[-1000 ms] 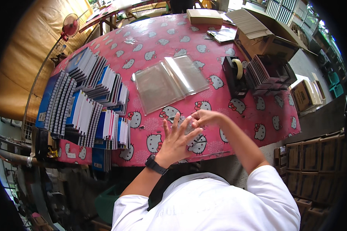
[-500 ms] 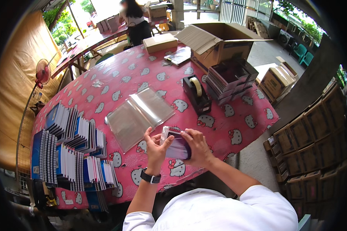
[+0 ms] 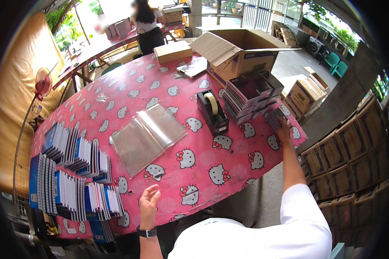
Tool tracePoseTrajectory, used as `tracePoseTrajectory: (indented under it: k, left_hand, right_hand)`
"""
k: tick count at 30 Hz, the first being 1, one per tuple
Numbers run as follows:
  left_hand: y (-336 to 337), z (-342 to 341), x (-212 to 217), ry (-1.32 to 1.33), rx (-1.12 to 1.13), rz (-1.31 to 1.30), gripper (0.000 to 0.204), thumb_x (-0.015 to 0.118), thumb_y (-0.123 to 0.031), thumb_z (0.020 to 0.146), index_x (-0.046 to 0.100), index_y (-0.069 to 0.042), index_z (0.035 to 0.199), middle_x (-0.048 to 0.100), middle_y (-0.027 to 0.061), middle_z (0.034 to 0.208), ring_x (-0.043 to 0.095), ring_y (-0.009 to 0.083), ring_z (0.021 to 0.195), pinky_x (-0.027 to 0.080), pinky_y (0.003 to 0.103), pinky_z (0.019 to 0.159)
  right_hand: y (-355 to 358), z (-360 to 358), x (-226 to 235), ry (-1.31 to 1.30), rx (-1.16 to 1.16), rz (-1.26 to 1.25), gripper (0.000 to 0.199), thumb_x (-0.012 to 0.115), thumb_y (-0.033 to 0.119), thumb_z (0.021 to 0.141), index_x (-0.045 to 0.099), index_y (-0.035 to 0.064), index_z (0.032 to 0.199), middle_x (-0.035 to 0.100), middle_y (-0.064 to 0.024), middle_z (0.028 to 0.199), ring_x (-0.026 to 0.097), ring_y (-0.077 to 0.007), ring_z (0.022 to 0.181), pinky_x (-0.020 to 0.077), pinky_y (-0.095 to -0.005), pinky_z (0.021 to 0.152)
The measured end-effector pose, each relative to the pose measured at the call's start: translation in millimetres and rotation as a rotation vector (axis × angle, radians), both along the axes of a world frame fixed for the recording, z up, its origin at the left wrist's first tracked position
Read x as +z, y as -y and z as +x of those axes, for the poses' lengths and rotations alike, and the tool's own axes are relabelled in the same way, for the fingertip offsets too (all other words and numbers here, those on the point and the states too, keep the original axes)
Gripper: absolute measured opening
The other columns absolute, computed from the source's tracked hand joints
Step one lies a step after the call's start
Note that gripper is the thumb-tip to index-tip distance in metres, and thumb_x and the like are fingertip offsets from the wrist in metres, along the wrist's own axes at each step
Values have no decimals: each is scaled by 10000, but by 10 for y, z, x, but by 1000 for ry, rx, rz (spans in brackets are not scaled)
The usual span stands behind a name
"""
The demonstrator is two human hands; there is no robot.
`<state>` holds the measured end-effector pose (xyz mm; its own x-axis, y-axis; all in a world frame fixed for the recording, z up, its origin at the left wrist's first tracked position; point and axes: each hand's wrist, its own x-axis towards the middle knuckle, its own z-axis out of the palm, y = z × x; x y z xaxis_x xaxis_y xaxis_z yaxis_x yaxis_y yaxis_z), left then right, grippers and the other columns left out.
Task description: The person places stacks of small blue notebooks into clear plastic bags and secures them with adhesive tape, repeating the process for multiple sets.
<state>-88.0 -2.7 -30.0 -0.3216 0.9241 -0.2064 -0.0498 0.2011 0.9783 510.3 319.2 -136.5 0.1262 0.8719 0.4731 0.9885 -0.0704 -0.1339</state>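
My right hand [image 3: 284,131] reaches far to the right edge of the pink cartoon-cat tablecloth [image 3: 194,170]. Its fingers are closed on a small dark notebook [image 3: 273,117], which sits beside the piles of dark notebooks [image 3: 246,96]. My left hand [image 3: 149,202] hovers open, palm inward, over the cloth near the table's front edge and holds nothing. A pile of clear plastic sleeves [image 3: 147,136] lies in the middle of the table. A black tape dispenser [image 3: 212,112] stands between the sleeves and the dark piles.
Rows of blue and white notebooks [image 3: 73,172] stand on edge at the table's left. An open cardboard box [image 3: 242,54] and a small brown box [image 3: 173,51] sit at the far end. Another person [image 3: 148,26] stands beyond. Stacked cartons [image 3: 345,164] line the right.
Both hands held a small wrapped item together near the front edge. Now they have parted: the right hand has carried it out to the dark piles on the right, and the left hand stays back, open.
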Motion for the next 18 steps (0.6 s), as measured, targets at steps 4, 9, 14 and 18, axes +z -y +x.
tracePoseTrajectory:
  k: [4, 9, 14, 18]
  left_hand:
    - [57, -16, -55, -107, 45, 16, 288, 635, -135, 853, 598, -33, 1120, 630, 101, 1034, 593, 140, 956, 464, 255, 825]
    - [262, -59, -140, -107, 152, 12, 244, 637, -123, 849, 623, -33, 1075, 657, 75, 1007, 622, 139, 921, 493, 274, 807]
    - [195, 67, -112, -76, 155, 39, 180, 633, -94, 861, 630, -35, 1031, 662, 56, 944, 611, 107, 894, 478, 242, 798]
    - [218, 211, 97, -355, 80, 234, 161, 640, -92, 858, 646, -28, 1006, 667, 38, 925, 617, 94, 827, 487, 232, 751]
  right_hand:
    - [-508, -145, -20, 72, 90, -264, 464, 488, 147, 845, 493, 98, 1307, 454, -153, 1373, 383, -406, 1276, 315, -460, 1048]
    - [212, -1928, 687, -126, 294, 72, 108, 608, 111, 732, 643, 40, 804, 639, -136, 955, 583, -334, 916, 422, -455, 871]
    - [1070, -4389, 454, -586, 1141, -315, 106, 630, 66, 750, 656, 63, 853, 639, -114, 837, 606, -289, 851, 485, -386, 747]
    - [1334, -5810, 431, -619, 1207, -443, 150, 683, 197, 784, 627, 59, 799, 609, -102, 869, 579, -289, 909, 478, -390, 799]
